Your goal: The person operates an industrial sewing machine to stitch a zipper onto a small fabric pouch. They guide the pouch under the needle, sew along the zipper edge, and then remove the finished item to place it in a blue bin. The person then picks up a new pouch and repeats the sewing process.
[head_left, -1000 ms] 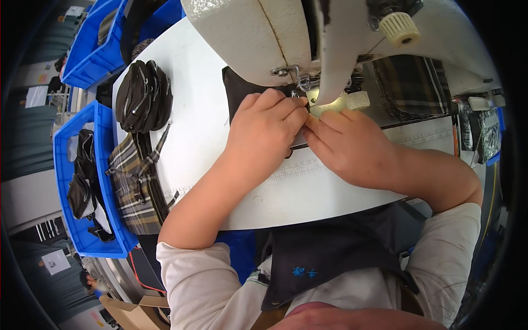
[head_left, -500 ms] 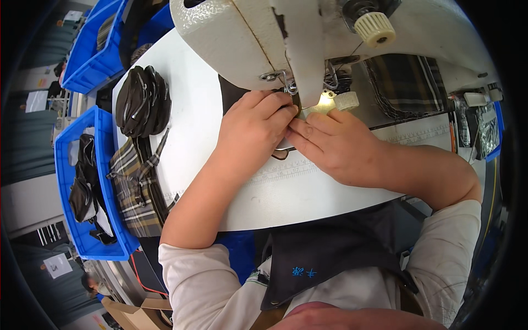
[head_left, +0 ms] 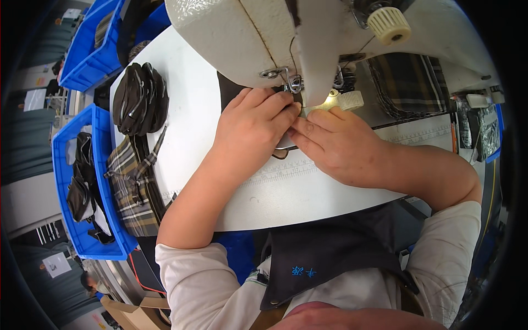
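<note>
Hands close together right under the sewing machine [head_left: 308, 38] head. Left hand [head_left: 250, 129] lies palm down on the dark fabric [head_left: 230, 91], fingers curled and pressing it flat, fingertips right at the needle area. Right hand [head_left: 335, 146] sits just beside it, touching it at the fingertips, thumb and forefinger pinched on the edge of the same piece; whether anything more sits in that pinch, I cannot tell. Dark fabric runs out from beneath the left hand's knuckles and away under the machine, most of it hidden by both hands. Just beyond the right hand's fingertips, a small pale ribbed knob [head_left: 350, 100] pokes out. Both forearms rest on the white desk [head_left: 308, 192], a printed ruler strip beneath the wrists. Well off to the left of the left hand, a heap of dark pieces [head_left: 140, 99], and nearer the elbow, plaid cloth [head_left: 132, 187] draped over the desk edge. Further left, blue bins [head_left: 60, 159].
</note>
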